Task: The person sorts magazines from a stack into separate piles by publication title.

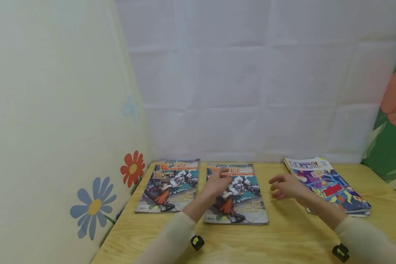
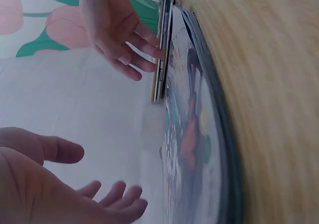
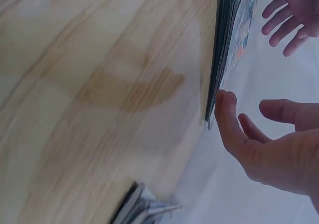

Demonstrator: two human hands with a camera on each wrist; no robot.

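Above the middle magazine (image 1: 247,211), which has a grey and teal comic cover with an orange title strip, hovers my left hand (image 1: 216,185). Its fingers are loosely bent and hold nothing; the left wrist view shows that hand (image 2: 65,189) raised off the cover (image 2: 187,134). My right hand (image 1: 288,187) is in the air between this magazine and a stack of magazines (image 1: 333,183) with a purple and blue cover. In the right wrist view its thumb and fingers (image 3: 234,127) are apart with nothing between them.
A magazine (image 1: 181,183) with the same comic cover lies at the left of the wooden table (image 1: 237,244). White cloth (image 1: 231,80) hangs behind the table, and a flower-printed wall (image 1: 95,207) borders its left side. Dark wrist devices (image 1: 197,242) sit at both sleeves.
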